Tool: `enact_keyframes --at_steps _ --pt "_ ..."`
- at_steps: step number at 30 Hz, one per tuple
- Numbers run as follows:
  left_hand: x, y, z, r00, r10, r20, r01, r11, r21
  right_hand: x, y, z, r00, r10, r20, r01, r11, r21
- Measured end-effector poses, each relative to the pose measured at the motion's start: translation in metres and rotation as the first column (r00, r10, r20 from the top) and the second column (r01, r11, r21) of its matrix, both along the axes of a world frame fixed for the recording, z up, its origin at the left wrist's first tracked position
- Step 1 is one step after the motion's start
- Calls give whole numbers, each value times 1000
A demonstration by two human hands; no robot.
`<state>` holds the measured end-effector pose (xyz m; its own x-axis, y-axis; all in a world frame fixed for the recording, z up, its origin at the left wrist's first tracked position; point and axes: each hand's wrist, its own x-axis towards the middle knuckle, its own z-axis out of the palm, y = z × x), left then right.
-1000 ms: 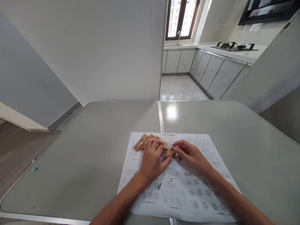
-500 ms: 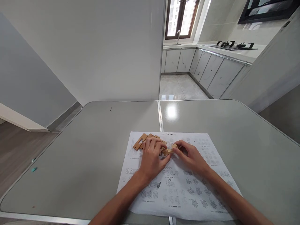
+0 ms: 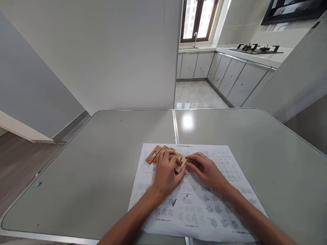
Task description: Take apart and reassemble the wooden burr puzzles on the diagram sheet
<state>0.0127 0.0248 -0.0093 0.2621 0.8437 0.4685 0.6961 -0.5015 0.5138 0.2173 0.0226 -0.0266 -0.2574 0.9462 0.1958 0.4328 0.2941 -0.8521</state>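
Observation:
Several flat, notched wooden puzzle pieces [image 3: 153,154] lie overlapped in a slanting row near the far edge of the printed sheet. My left hand [image 3: 167,168] rests over the row with bent fingers, gripping the pieces and covering the middle ones. At the row's right end is a lighter notched wooden piece [image 3: 182,165], set against the others beside my left thumb. My right hand [image 3: 204,168] has its thumb and index fingertips at the upper right end of that lighter piece, its other fingers curled behind.
The large white sheet [image 3: 194,217], printed with small diagrams, lies on the grey table [image 3: 89,170]. A metal strip [image 3: 176,127] crosses the tabletop. A small teal bit [image 3: 38,184] is near the left edge. Beyond stand kitchen cabinets [image 3: 237,80] and a gas stove [image 3: 257,49].
The lighter piece has turned from sticking out to the right and now sits slanted against the row. My right fingertips have shifted slightly left; my left hand stays over the pieces.

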Motion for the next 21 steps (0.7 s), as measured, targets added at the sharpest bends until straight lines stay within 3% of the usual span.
enact_keyframes --at_steps 21 --pt "-1 4 -6 998 61 15 -61 998 -16 1 -1 1 1000 -23 -11 23 1000 -19"
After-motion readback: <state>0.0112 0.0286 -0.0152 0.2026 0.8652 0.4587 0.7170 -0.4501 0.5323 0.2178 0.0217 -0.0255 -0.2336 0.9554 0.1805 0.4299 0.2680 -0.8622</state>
